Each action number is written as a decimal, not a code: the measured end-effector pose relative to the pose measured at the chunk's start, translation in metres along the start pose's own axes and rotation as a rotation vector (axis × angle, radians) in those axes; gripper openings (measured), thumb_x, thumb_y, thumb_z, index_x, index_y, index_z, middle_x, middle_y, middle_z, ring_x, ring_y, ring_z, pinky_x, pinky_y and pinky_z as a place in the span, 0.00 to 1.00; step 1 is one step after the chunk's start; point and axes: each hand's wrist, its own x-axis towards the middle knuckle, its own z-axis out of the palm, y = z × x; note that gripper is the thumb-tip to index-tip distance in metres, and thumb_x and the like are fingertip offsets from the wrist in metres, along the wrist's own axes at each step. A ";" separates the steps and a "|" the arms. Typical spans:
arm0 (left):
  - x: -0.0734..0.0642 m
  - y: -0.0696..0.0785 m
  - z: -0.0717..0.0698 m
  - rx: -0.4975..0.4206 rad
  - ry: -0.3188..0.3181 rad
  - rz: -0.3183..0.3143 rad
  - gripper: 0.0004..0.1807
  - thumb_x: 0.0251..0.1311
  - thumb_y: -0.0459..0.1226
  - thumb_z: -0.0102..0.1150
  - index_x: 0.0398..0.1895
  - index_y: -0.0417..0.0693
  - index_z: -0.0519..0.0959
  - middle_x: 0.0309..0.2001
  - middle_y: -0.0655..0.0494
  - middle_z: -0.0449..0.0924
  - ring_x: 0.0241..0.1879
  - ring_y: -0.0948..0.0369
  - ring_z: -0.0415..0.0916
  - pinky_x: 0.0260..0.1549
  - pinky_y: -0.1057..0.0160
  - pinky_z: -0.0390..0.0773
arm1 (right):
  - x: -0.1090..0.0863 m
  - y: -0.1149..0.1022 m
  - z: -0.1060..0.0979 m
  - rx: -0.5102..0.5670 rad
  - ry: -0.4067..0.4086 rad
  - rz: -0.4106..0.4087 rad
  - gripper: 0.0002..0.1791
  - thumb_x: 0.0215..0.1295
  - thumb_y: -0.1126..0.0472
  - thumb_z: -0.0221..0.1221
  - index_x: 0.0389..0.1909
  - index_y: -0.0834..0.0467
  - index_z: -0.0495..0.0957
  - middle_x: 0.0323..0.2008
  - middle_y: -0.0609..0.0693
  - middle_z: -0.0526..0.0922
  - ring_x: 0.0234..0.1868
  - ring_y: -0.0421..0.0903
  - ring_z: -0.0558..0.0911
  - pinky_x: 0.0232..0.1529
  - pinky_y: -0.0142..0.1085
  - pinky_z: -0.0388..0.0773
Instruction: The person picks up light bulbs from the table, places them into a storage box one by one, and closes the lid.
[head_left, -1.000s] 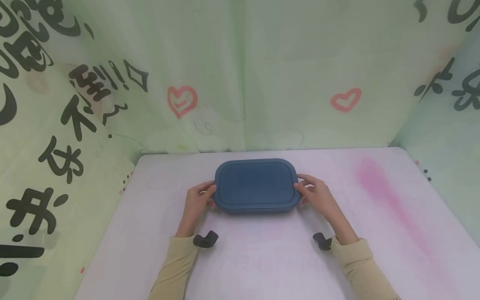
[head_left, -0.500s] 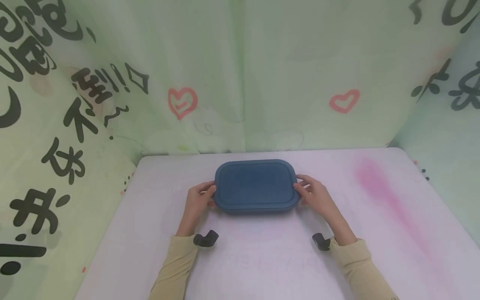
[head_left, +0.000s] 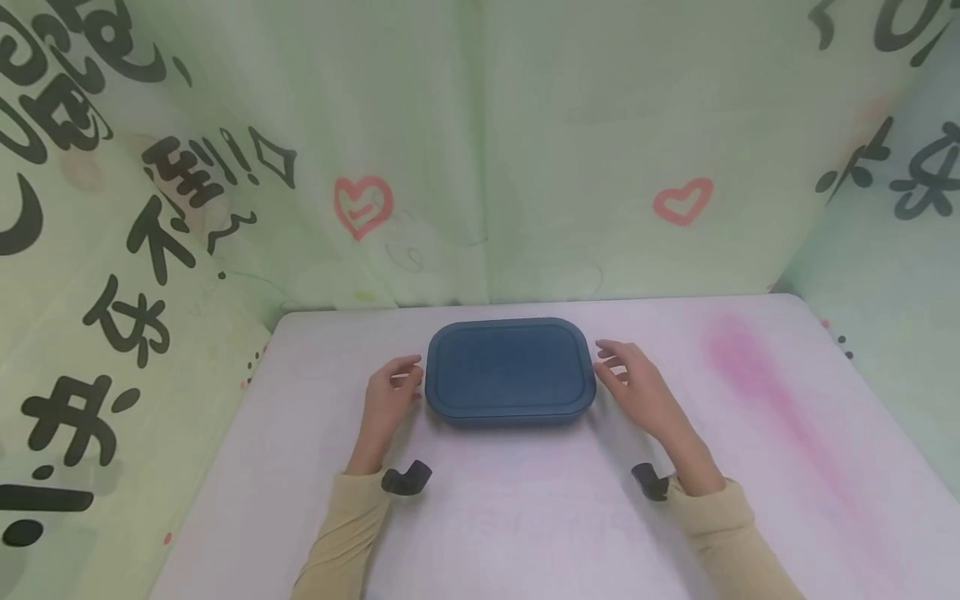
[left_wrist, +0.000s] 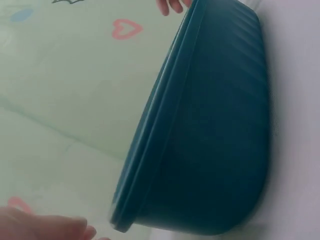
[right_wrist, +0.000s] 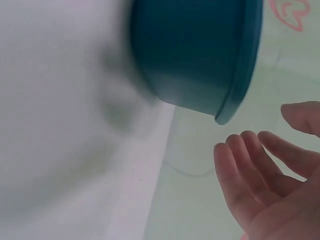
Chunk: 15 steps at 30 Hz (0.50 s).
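A blue rectangular lidded box [head_left: 512, 368] with rounded corners sits on the table, its lid on. Just off its left end is my left hand [head_left: 388, 396], fingers loosely bent and holding nothing. At the other end my right hand [head_left: 637, 387] stands a little apart from the rim, fingers relaxed. In the left wrist view the box's side wall [left_wrist: 215, 115] shows, with the left thumb [left_wrist: 45, 227] low at the edge. The right wrist view has a gap between the fingers [right_wrist: 245, 170] and the box corner [right_wrist: 200, 60].
The white table [head_left: 495, 517] carries a pink stain [head_left: 757, 375] on the right. Behind it hangs a pale green curtain [head_left: 570, 150] with red hearts and black writing. A black wrist mount [head_left: 407, 478] is worn on the left wrist, another [head_left: 650, 482] on the right.
Both hands held the ends of the box before; now they have let go and moved slightly outward, left hand leftward, right hand rightward. The box stays in about the same place.
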 end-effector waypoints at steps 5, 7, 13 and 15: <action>-0.005 0.007 -0.004 0.048 0.015 0.055 0.16 0.69 0.36 0.57 0.58 0.41 0.79 0.50 0.43 0.81 0.51 0.49 0.79 0.48 0.54 0.82 | -0.004 -0.007 -0.005 -0.025 -0.019 -0.042 0.25 0.74 0.64 0.53 0.67 0.69 0.65 0.58 0.68 0.72 0.59 0.63 0.74 0.56 0.55 0.76; -0.008 0.010 -0.005 0.072 0.018 0.082 0.16 0.69 0.38 0.57 0.58 0.43 0.79 0.51 0.44 0.81 0.52 0.49 0.79 0.51 0.52 0.81 | -0.007 -0.011 -0.007 -0.030 -0.032 -0.046 0.26 0.74 0.61 0.54 0.68 0.68 0.64 0.61 0.67 0.71 0.62 0.63 0.72 0.58 0.56 0.74; -0.019 0.020 -0.006 0.119 0.019 0.214 0.19 0.70 0.43 0.57 0.59 0.45 0.78 0.54 0.45 0.79 0.54 0.50 0.77 0.54 0.48 0.78 | -0.017 -0.026 -0.012 -0.079 -0.063 -0.055 0.34 0.75 0.49 0.53 0.71 0.66 0.59 0.69 0.66 0.62 0.70 0.64 0.60 0.68 0.61 0.60; -0.024 0.024 -0.006 0.127 0.014 0.249 0.20 0.70 0.44 0.58 0.60 0.46 0.77 0.56 0.46 0.79 0.56 0.50 0.76 0.55 0.48 0.77 | -0.021 -0.030 -0.013 -0.102 -0.061 -0.070 0.35 0.74 0.47 0.53 0.72 0.64 0.58 0.70 0.65 0.60 0.72 0.63 0.57 0.69 0.61 0.57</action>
